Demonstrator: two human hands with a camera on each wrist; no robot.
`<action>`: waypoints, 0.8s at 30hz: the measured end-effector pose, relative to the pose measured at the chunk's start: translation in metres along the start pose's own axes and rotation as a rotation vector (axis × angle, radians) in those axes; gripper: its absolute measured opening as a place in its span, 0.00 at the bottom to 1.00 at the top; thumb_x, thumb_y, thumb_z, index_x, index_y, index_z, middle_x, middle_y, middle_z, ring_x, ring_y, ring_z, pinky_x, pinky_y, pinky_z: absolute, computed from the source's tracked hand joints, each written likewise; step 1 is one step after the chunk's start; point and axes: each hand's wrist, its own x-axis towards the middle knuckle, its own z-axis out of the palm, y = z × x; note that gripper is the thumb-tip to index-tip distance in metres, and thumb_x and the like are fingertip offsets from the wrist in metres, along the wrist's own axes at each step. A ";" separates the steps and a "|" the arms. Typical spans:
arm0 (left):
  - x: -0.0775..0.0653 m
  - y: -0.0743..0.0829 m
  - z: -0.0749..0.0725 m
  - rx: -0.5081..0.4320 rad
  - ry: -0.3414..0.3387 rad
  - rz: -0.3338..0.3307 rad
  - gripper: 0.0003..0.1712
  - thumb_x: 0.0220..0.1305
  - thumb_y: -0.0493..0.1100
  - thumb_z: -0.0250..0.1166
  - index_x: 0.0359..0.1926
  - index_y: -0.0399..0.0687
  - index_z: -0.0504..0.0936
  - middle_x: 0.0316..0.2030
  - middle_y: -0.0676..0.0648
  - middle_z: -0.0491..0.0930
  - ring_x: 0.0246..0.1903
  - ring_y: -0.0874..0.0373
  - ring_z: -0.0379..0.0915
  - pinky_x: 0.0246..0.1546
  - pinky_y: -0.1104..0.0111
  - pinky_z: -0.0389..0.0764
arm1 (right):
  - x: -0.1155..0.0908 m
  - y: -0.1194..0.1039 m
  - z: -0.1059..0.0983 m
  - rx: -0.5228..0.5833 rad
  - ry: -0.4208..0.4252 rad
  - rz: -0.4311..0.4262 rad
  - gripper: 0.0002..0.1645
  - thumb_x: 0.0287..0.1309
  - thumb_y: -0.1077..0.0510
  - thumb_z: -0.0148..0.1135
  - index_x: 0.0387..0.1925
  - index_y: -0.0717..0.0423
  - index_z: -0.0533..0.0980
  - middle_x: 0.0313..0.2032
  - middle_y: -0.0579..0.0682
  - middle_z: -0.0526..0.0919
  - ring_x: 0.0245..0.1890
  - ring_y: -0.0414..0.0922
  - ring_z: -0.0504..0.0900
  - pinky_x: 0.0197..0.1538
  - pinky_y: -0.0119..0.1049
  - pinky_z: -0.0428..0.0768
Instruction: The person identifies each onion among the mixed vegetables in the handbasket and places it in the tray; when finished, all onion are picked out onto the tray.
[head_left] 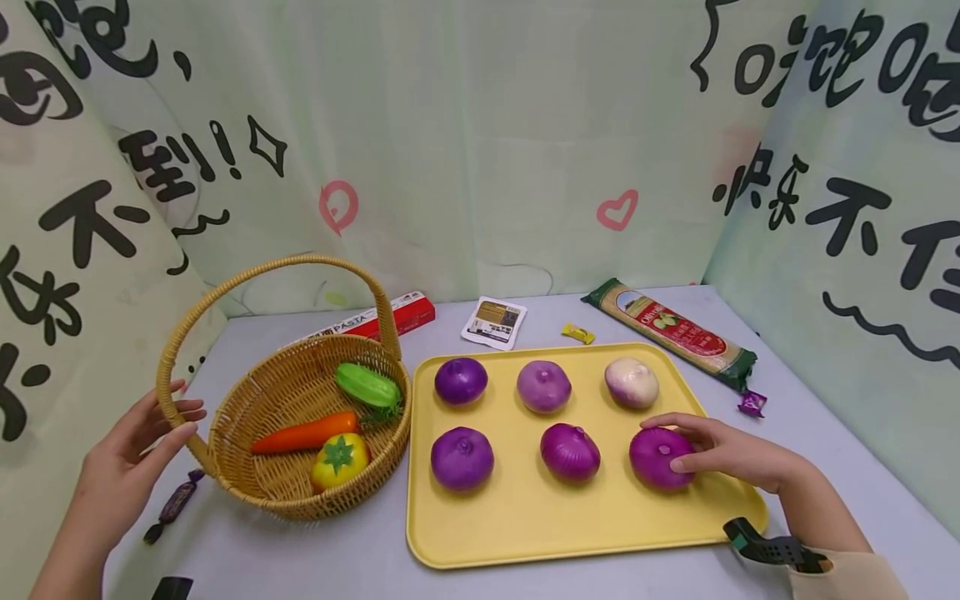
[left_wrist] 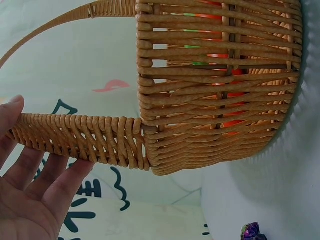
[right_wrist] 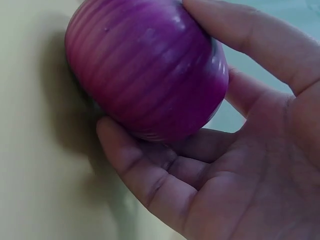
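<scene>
My left hand (head_left: 123, 471) holds the handle (head_left: 168, 367) of a wicker basket (head_left: 281, 387) near its left side, thumb on one face and fingers on the other. In the basket lie a carrot (head_left: 303, 434), a green cucumber-like vegetable (head_left: 366, 384) and a yellow tomato-like piece with a green star top (head_left: 340, 461). My right hand (head_left: 738, 452) grips a purple onion (head_left: 652, 458) at the front right of a yellow tray (head_left: 525, 529), thumb and fingers around its sides. Several other onions, purple and one whitish onion (head_left: 632, 383), sit on the tray in two rows.
Behind the basket lies a red pasta box (head_left: 412, 312). A white packet (head_left: 495, 323), a yellow candy (head_left: 578, 333) and an olive noodle pack (head_left: 675, 329) lie behind the tray. Purple candies rest at right (head_left: 752, 404) and left (head_left: 176, 502). Printed curtains surround the table.
</scene>
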 end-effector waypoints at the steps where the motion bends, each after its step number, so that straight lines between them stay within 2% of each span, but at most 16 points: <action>1: 0.000 0.000 0.000 -0.001 -0.001 -0.001 0.31 0.67 0.44 0.57 0.69 0.60 0.61 0.42 0.78 0.69 0.42 0.90 0.65 0.32 0.91 0.72 | 0.000 0.000 0.000 -0.002 -0.002 0.003 0.32 0.62 0.52 0.55 0.67 0.51 0.61 0.62 0.63 0.63 0.60 0.56 0.65 0.51 0.41 0.73; 11: 0.000 0.001 -0.001 0.001 -0.002 0.002 0.31 0.67 0.44 0.57 0.69 0.61 0.61 0.43 0.79 0.68 0.42 0.90 0.65 0.32 0.91 0.71 | -0.003 0.008 0.000 -0.030 0.016 -0.001 0.34 0.64 0.52 0.54 0.69 0.52 0.57 0.64 0.64 0.62 0.62 0.60 0.62 0.53 0.44 0.71; 18: 0.000 0.002 0.000 -0.009 0.004 0.010 0.31 0.67 0.43 0.56 0.69 0.60 0.61 0.43 0.79 0.68 0.43 0.89 0.65 0.34 0.93 0.70 | -0.002 0.010 -0.001 -0.019 0.031 -0.019 0.36 0.63 0.53 0.54 0.70 0.51 0.55 0.63 0.64 0.62 0.60 0.57 0.64 0.51 0.40 0.73; 24: 0.000 0.001 0.001 -0.009 0.006 0.005 0.31 0.67 0.42 0.56 0.69 0.60 0.60 0.43 0.79 0.68 0.43 0.90 0.65 0.33 0.93 0.70 | -0.001 0.009 0.001 -0.017 0.059 0.004 0.39 0.61 0.52 0.56 0.71 0.51 0.54 0.64 0.65 0.62 0.62 0.60 0.62 0.52 0.40 0.72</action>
